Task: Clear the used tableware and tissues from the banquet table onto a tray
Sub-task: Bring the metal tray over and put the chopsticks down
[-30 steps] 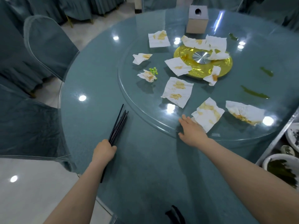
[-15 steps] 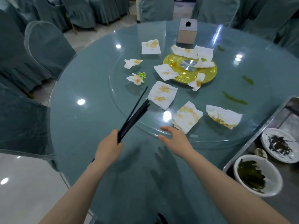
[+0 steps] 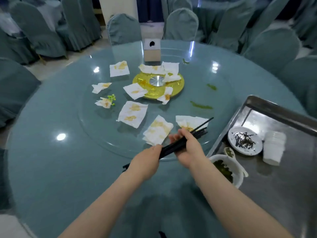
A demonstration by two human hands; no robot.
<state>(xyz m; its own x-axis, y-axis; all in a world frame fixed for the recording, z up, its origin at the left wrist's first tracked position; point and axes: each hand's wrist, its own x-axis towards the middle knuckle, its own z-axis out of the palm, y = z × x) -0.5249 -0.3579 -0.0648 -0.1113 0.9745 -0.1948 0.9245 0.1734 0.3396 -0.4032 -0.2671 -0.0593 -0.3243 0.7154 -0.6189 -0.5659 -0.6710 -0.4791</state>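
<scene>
A bundle of black chopsticks (image 3: 199, 130) is held over the near edge of the glass turntable (image 3: 96, 134), tips pointing right toward the metal tray (image 3: 281, 114). My left hand (image 3: 145, 160) grips its near end and my right hand (image 3: 187, 146) curls round its middle. Several stained white tissues (image 3: 133, 114) lie scattered on the turntable, some over the gold centre disc (image 3: 178, 85). On the tray sit a dirty plate (image 3: 244, 140), a bowl of greens (image 3: 226, 169), a spoon (image 3: 229, 152) and stacked white cups (image 3: 273, 148).
A tissue box (image 3: 152, 50) stands at the far side of the turntable. Green food smears (image 3: 200, 105) and small green bits (image 3: 111, 97) lie on the glass. Covered chairs (image 3: 181, 25) ring the round table (image 3: 51, 169).
My left hand lifted the chopsticks off the table and swung them right. My right hand left the turntable edge and took hold of the bundle. The view shifted toward the tray.
</scene>
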